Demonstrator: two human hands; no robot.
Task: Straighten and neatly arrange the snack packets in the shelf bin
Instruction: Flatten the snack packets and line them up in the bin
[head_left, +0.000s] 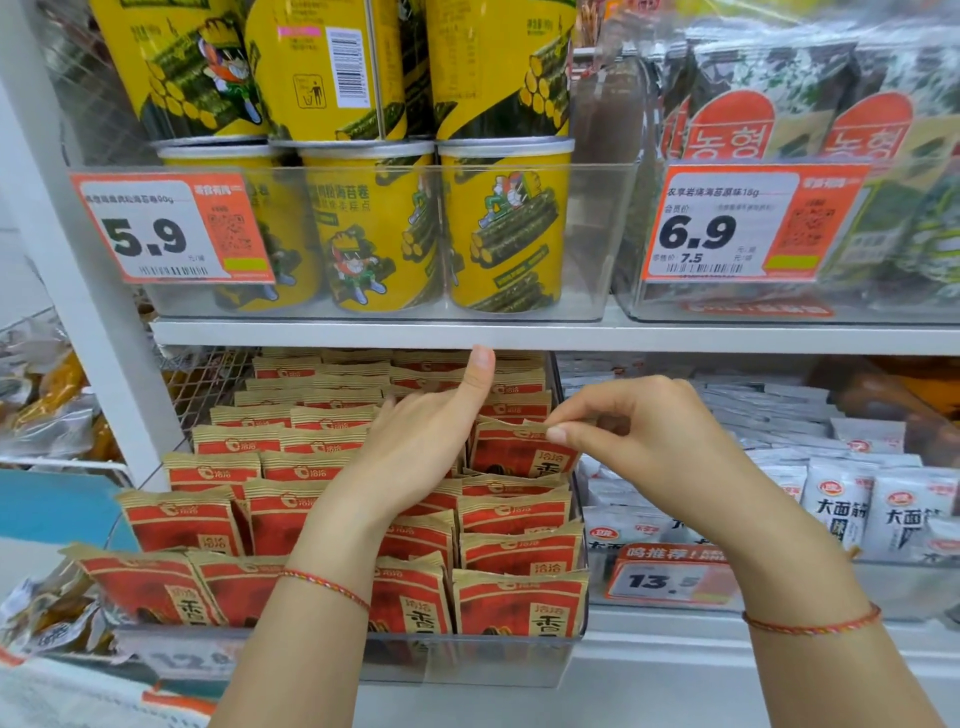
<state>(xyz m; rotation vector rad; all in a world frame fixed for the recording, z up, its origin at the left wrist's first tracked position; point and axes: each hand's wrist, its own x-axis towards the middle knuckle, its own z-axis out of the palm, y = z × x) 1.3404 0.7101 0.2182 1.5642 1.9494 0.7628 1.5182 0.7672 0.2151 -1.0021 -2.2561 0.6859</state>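
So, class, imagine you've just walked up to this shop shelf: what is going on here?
A person is tidying red-and-tan snack packets in a clear shelf bin. The right hand pinches the top edge of one raised packet in the right-hand column. The left hand rests flat among the packets beside it, thumb up. Most rows stand upright, though some front packets lean.

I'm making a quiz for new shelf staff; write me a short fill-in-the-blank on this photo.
1. The right hand pinches the top edge of a ____ and tan snack packet.
2. The left hand rests among the packets with its ____ pointing up.
3. Each wrist wears a thin red ____.
4. The yellow cans on the shelf above are priced ____.

Missing words: red; thumb; string bracelet; 5.9
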